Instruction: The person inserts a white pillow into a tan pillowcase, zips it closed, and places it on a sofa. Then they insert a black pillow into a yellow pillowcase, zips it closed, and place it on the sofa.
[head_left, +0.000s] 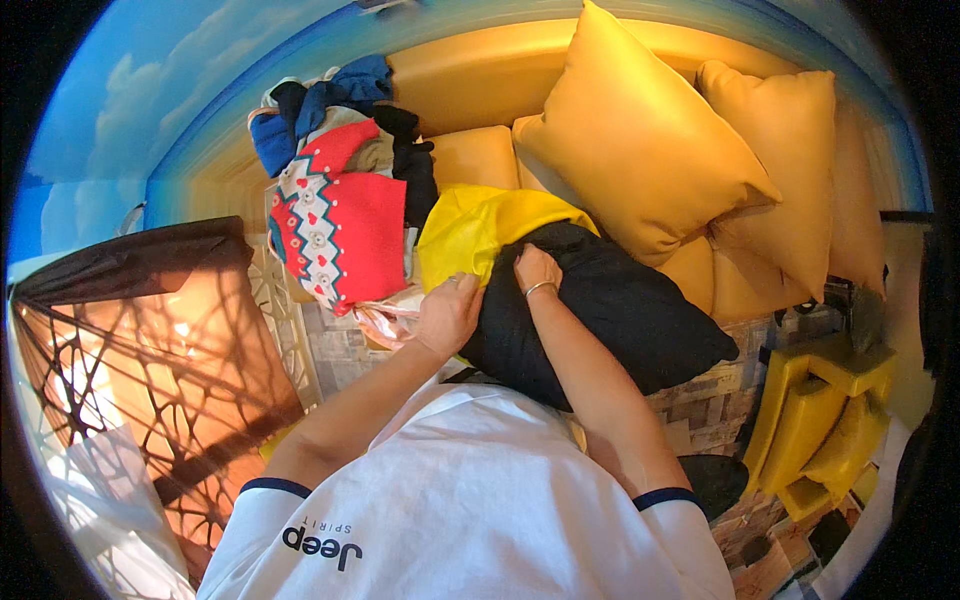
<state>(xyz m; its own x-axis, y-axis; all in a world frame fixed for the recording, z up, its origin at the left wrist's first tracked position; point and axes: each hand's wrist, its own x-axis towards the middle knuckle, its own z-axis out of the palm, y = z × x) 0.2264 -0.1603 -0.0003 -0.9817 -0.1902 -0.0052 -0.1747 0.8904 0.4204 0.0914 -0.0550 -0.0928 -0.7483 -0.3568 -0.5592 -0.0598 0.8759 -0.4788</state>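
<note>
A black fabric cushion (630, 315) lies across my front, its pointed corner towards the right. Yellow cloth (465, 225) wraps over the cushion's far left end. My left hand (450, 315) grips the near edge of this yellow cloth, and a ring shows on one finger. Just right of it, my right hand (538, 268) is curled onto the black fabric beside the yellow edge, with a bracelet at the wrist. Its fingertips are partly hidden. What lies inside the yellow cloth cannot be seen.
Beyond is a yellow sofa (472, 154) with large yellow cushions (637, 142) at the right. Clothes, including a red patterned knit garment (367, 232), are heaped at the left. A lattice panel (281, 315) stands left; a yellow chair-like object (817, 427) is at the right.
</note>
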